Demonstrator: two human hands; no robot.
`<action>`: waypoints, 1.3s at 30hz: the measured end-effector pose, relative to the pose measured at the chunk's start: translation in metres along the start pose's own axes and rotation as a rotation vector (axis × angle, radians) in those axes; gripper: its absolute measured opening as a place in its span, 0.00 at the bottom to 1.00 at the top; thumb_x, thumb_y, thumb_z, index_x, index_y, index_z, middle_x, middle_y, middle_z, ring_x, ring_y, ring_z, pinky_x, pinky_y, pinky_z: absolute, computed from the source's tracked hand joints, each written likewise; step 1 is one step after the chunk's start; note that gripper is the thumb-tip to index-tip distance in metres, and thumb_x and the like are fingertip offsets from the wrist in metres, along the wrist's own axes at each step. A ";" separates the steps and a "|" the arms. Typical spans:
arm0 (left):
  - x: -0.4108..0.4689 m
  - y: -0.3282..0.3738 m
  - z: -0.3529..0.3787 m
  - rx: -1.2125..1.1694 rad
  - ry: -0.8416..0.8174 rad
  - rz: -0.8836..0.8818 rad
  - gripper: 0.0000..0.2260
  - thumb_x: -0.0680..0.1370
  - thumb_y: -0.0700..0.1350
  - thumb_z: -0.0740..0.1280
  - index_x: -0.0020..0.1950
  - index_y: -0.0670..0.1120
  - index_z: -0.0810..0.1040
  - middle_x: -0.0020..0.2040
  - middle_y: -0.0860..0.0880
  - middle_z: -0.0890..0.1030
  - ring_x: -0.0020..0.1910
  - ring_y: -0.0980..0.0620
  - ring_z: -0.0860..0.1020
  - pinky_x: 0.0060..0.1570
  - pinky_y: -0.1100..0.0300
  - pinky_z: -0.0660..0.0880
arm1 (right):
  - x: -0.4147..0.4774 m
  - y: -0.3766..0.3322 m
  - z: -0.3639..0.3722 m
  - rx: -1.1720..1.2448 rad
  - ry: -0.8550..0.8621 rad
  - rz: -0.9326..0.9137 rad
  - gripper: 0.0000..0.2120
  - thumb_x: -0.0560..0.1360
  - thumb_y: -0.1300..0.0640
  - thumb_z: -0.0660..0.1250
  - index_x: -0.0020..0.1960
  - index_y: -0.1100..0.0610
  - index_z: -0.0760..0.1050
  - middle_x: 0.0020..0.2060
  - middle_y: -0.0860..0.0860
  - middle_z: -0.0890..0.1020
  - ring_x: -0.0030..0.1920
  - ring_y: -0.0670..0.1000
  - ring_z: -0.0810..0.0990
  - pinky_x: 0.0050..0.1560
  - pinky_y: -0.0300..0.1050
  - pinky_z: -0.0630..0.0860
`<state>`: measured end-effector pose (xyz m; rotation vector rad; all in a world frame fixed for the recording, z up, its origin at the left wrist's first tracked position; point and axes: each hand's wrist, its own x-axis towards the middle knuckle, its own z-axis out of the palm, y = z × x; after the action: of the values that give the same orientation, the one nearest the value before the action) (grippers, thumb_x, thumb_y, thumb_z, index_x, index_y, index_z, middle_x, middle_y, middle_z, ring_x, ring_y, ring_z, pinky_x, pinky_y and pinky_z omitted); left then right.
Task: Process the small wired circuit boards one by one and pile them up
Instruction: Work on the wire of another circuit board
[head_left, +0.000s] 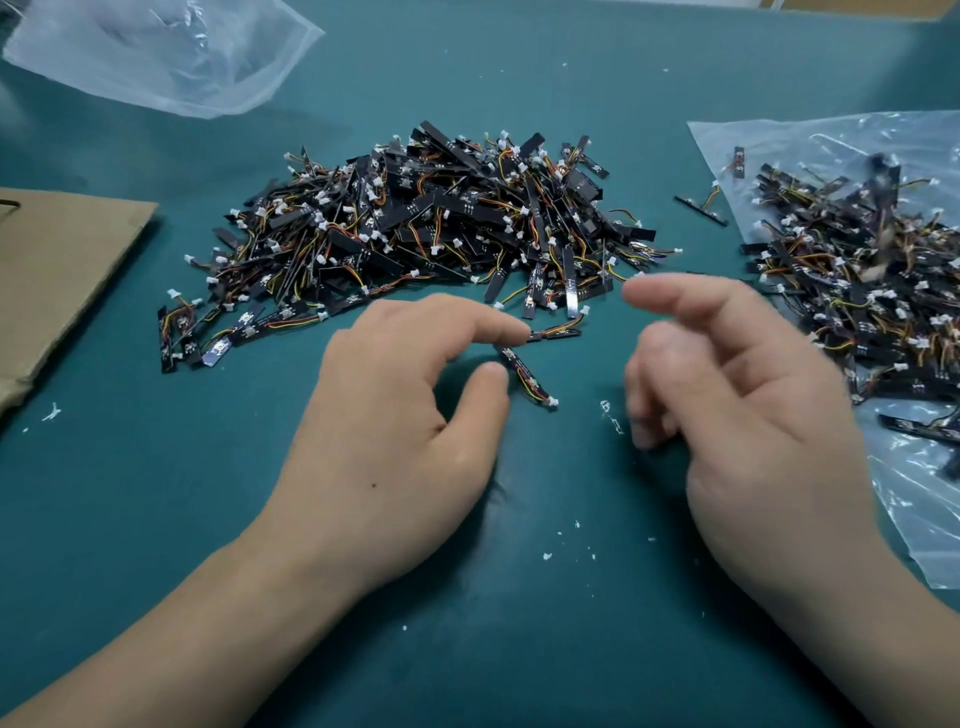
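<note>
Lying loose on the teal worktop (156, 493), one board (525, 378) with its wire and white plug sits just in front of the big pile (426, 228). The left hand (384, 441) is over it, thumb and forefinger parted either side of its far end; whether they touch it I cannot tell. The right hand (753, 415), blurred, is loosely curled with the forefinger out, gripping nothing. At right a clear bag (924, 519) carries a heap (852, 291) of more boards. A crumpled bag (156, 52) lies far left, with cardboard (62, 270) nearer. Print on the boards is too small to read.
</note>
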<state>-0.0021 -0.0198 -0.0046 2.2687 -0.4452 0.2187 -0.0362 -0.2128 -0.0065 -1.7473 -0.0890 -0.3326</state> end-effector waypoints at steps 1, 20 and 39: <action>0.000 -0.002 0.001 0.052 -0.025 -0.003 0.13 0.76 0.46 0.64 0.57 0.59 0.82 0.55 0.68 0.80 0.60 0.61 0.75 0.65 0.58 0.67 | -0.001 0.001 0.001 -0.061 -0.031 0.004 0.09 0.80 0.54 0.66 0.59 0.47 0.78 0.32 0.51 0.78 0.31 0.51 0.74 0.36 0.37 0.72; 0.000 -0.006 0.009 0.245 -0.064 0.035 0.07 0.79 0.57 0.62 0.46 0.59 0.78 0.54 0.63 0.75 0.56 0.54 0.71 0.55 0.57 0.60 | -0.003 0.003 0.007 -0.703 -0.215 -0.080 0.08 0.74 0.43 0.70 0.52 0.42 0.82 0.56 0.36 0.79 0.63 0.38 0.74 0.69 0.37 0.58; 0.000 0.004 0.000 -0.120 -0.060 0.100 0.07 0.80 0.50 0.66 0.44 0.53 0.82 0.38 0.56 0.80 0.41 0.54 0.79 0.41 0.62 0.73 | -0.002 -0.002 0.005 -0.430 -0.174 -0.023 0.04 0.78 0.46 0.67 0.47 0.45 0.79 0.43 0.39 0.84 0.48 0.47 0.81 0.48 0.46 0.75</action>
<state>-0.0031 -0.0224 -0.0024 2.1426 -0.5883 0.1697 -0.0381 -0.2075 -0.0058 -2.2012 -0.1732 -0.2261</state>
